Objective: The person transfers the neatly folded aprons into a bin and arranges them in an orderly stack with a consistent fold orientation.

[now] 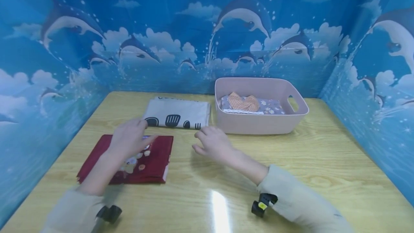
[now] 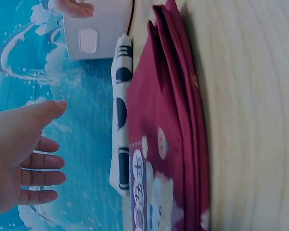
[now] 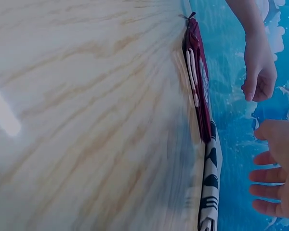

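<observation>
A folded dark red cloth [image 1: 160, 154] with a printed cartoon figure lies on the left of the table. My left hand [image 1: 129, 139] is above it, fingers relaxed; the left wrist view shows a gap between the hand [image 2: 19, 159] and the cloth. Behind the red cloth lies a folded white cloth [image 1: 181, 108] with black kitchen-utensil prints. My right hand [image 1: 215, 145] hovers over the wood, in front of the white cloth's right end, holding nothing. In the right wrist view the fingers of this hand [image 3: 282, 168] are loosely extended, apart from both cloths.
A pinkish plastic basket [image 1: 255, 125] with handle holes stands at the back right. Inside it lie a purple floral cloth [image 1: 273, 108] and an orange dotted bow [image 1: 244, 103]. A blue dolphin-print curtain [image 1: 194, 71] encloses the wooden table [image 1: 339, 175] at the back and sides.
</observation>
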A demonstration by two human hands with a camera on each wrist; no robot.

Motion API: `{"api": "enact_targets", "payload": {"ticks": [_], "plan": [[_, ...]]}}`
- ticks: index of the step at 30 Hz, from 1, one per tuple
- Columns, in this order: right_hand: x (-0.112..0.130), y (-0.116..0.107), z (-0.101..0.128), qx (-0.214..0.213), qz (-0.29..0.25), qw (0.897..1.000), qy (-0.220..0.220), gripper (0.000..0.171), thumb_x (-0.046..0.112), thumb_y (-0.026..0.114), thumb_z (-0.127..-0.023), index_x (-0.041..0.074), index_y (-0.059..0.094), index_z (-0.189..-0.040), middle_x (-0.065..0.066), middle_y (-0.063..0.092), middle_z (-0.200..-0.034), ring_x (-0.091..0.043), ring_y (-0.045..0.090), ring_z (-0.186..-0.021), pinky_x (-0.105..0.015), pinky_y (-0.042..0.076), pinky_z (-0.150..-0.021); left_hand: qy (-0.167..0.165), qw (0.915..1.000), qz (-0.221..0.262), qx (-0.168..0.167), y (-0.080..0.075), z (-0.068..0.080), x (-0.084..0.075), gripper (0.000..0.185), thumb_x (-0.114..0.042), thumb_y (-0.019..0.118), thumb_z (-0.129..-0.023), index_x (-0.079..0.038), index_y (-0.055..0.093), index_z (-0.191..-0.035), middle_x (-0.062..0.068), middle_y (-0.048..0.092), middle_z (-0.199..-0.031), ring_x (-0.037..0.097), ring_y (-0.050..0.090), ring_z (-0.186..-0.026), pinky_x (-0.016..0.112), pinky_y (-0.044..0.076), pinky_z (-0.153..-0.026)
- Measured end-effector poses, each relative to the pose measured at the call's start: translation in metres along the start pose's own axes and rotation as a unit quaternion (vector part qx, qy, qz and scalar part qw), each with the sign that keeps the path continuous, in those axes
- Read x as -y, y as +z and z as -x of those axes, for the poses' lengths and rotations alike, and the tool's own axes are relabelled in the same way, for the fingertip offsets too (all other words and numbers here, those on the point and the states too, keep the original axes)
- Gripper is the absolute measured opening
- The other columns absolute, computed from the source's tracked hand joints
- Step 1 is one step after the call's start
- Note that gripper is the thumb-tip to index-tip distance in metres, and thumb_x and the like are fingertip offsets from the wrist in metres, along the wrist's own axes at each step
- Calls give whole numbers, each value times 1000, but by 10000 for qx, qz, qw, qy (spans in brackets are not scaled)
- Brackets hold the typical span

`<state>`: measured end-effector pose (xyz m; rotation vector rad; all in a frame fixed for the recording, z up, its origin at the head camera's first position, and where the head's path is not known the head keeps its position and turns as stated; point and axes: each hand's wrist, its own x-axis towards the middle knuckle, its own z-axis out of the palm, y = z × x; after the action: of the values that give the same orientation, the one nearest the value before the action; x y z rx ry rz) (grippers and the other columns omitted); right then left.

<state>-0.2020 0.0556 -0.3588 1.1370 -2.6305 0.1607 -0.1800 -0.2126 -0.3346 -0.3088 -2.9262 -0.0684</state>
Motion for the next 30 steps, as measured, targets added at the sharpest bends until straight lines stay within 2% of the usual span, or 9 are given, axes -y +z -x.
{"api": "enact_targets", "payload": {"ticks": [5,10,13,18,22,26,30], "plan": [[9,4,-8,194,195,9996,54,40,41,55,-90,7,62,-111,-5,61,-103,-21,55,-97,-36,44,-89,-215,9997,4,67,-1,8,12,46,-42,67,-82,2,59,-93,10,55,-75,24,53,-67,34,45,-50],[17,5,-16,450,80,9987,213,44,45,52,-91,9,60,-116,-6,59,-111,-22,53,-103,-37,43,-90,-265,9996,27,1,2,16,28,47,-39,68,-82,5,58,-96,14,57,-80,30,56,-73,42,48,-57],[21,8,-20,552,61,9980,292,47,47,49,-92,10,59,-119,-6,58,-116,-22,51,-107,-38,43,-91,-306,9995,20,-50,5,21,39,48,-38,67,-83,7,57,-98,19,58,-86,37,55,-83,51,46,-69],[26,14,-26,623,-63,9973,371,49,48,49,-92,8,59,-120,-8,58,-116,-22,51,-108,-38,41,-94,-530,9985,105,-117,9,31,56,53,-36,64,-84,11,55,-106,32,56,-104,50,46,-101,63,34,-86],[31,18,-32,753,-681,9931,595,49,45,52,-92,4,59,-119,-10,59,-115,-23,52,-107,-35,43,-93,-839,9962,164,-178,12,37,70,54,-35,64,-83,14,55,-105,36,53,-105,54,44,-100,64,33,-85],[37,21,-38,948,-1469,9795,999,48,40,56,-91,3,58,-120,-12,59,-116,-23,54,-107,-35,46,-90,-1124,9933,254,7,13,42,81,53,-33,61,-86,17,54,-102,37,54,-98,53,48,-91,62,38,-78],[41,26,-42,1014,-1690,9728,1216,46,38,57,-90,3,58,-120,-12,60,-117,-23,53,-109,-34,45,-92,-1286,9910,344,167,15,47,89,52,-33,60,-87,17,54,-98,34,55,-88,49,52,-82,58,42,-70]]}}
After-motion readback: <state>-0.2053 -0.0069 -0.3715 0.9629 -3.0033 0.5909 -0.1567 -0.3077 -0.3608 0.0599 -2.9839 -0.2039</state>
